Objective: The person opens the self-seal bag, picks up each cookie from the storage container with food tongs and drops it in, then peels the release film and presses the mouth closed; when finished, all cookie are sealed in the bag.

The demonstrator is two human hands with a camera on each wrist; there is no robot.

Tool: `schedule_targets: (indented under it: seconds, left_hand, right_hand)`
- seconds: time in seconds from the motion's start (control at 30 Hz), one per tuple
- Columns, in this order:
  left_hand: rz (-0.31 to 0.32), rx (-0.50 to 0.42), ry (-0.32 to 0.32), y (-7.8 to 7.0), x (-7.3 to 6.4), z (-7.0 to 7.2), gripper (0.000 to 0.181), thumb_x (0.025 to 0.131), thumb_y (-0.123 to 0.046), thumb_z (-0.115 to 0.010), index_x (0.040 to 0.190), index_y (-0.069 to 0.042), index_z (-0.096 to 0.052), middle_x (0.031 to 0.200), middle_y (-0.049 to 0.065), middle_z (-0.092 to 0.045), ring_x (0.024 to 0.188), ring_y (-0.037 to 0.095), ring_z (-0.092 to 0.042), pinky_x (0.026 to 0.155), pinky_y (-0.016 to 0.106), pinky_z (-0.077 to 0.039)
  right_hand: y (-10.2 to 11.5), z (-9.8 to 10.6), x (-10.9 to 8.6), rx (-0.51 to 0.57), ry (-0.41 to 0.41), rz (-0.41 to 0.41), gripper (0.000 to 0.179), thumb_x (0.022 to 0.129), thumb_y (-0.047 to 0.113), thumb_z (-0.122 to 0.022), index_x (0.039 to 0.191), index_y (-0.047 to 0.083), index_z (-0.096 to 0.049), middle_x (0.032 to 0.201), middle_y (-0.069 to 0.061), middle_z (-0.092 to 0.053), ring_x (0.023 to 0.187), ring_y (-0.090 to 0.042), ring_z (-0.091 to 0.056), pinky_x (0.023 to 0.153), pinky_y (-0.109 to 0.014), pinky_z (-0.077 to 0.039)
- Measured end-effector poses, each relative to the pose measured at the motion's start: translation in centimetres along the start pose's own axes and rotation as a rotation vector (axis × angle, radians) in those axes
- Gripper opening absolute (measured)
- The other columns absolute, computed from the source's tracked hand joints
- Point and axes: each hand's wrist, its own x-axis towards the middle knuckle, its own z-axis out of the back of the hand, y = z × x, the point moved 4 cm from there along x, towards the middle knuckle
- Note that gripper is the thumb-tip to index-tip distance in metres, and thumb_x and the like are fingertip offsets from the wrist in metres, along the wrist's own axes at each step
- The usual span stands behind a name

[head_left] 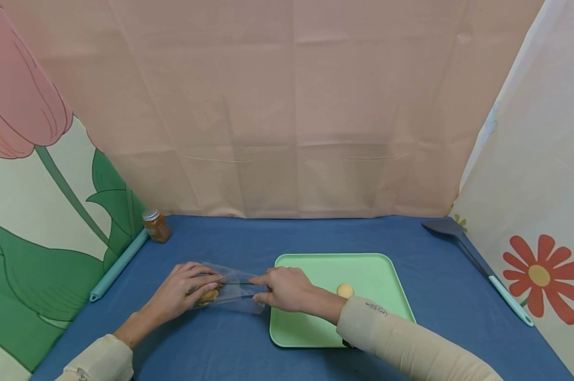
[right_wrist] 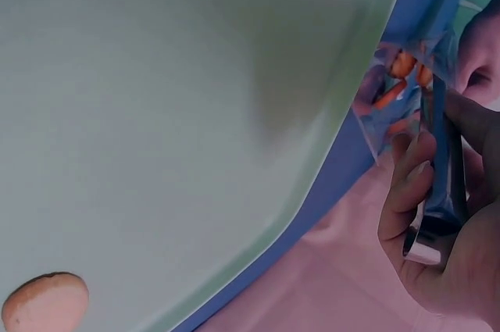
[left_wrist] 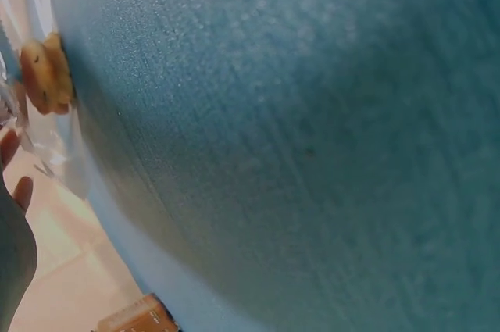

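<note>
My left hand (head_left: pixel 185 283) grips a clear plastic bag (head_left: pixel 236 304) left of the green tray. Inside it are several small golden-brown cookies (head_left: pixel 207 298), partly covered by my fingers; in the left wrist view, cookies (left_wrist: pixel 47 74) show through the plastic. My right hand (head_left: pixel 289 290) holds metal tongs (right_wrist: pixel 444 168), whose two arms point left into the bag. Whether the tips touch a cookie is hidden. One round pale cookie (head_left: pixel 345 290) lies on the green tray (head_left: pixel 306 330), beneath my right forearm in the head view.
A lidded jar (head_left: pixel 157 227) with brown contents stands at the back left. Along the left edge lies a turquoise rod-like thing (head_left: pixel 120 265). A dark-headed turner (head_left: pixel 474 259) with a mint handle lies along the right edge. Cloth walls enclose the blue table (head_left: pixel 229 235).
</note>
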Motion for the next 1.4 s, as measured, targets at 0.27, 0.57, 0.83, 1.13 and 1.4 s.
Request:
schedule_targets:
  seconds: [0.27, 0.57, 0.83, 1.13, 1.4]
  left_hand:
    - [0.007, 0.004, 0.005, -0.1, 0.0, 0.0, 0.028, 0.094, -0.027, -0.072, 0.12, -0.036, -0.073, 0.115, -0.014, -0.069, 0.111, 0.013, -0.06, 0.094, 0.05, -0.045]
    - [0.003, 0.006, 0.005, -0.1, 0.0, 0.1, 0.029, 0.094, -0.027, -0.071, 0.122, -0.037, -0.072, 0.116, -0.015, -0.069, 0.112, 0.012, -0.059, 0.093, 0.049, -0.044]
    - [0.005, -0.012, 0.01, 0.0, 0.0, 0.2, 0.029, 0.095, -0.026, -0.07, 0.121, -0.038, -0.072, 0.117, -0.016, -0.068, 0.112, 0.013, -0.058, 0.095, 0.05, -0.042]
    - [0.013, -0.003, 0.008, 0.0, 0.0, 0.2, 0.024, 0.094, -0.027, -0.071, 0.116, -0.035, -0.075, 0.117, -0.013, -0.068, 0.113, 0.013, -0.058, 0.095, 0.05, -0.042]
    - [0.017, 0.005, 0.01, 0.1, -0.1, 0.2, 0.021, 0.094, -0.027, -0.071, 0.114, -0.031, -0.076, 0.116, -0.012, -0.069, 0.113, 0.015, -0.059, 0.094, 0.049, -0.043]
  right_hand:
    - [0.1, -0.1, 0.1, 0.001, 0.007, -0.004, 0.044, 0.095, 0.044, -0.067, 0.137, 0.031, -0.063, 0.089, 0.007, -0.066, 0.054, -0.002, -0.044, 0.039, -0.023, -0.029]
    - [0.2, -0.1, 0.3, 0.002, 0.016, -0.012, 0.044, 0.095, 0.044, -0.067, 0.137, 0.033, -0.063, 0.08, 0.011, -0.06, 0.055, -0.002, -0.045, 0.04, -0.023, -0.029]
    - [0.2, -0.1, 0.2, 0.02, 0.031, -0.022, 0.045, 0.095, 0.044, -0.068, 0.138, 0.032, -0.062, 0.073, 0.012, -0.056, 0.056, -0.002, -0.046, 0.04, -0.023, -0.03]
    - [-0.8, 0.1, -1.2, 0.045, 0.013, -0.047, 0.045, 0.093, 0.045, -0.069, 0.137, 0.035, -0.063, 0.061, 0.013, -0.049, 0.052, -0.002, -0.044, 0.041, -0.023, -0.03]
    - [-2.3, 1.1, -4.1, 0.154, 0.004, -0.057, 0.043, 0.094, 0.04, -0.069, 0.136, 0.032, -0.065, 0.064, 0.013, -0.052, 0.056, 0.0, -0.045, 0.044, -0.023, -0.032]
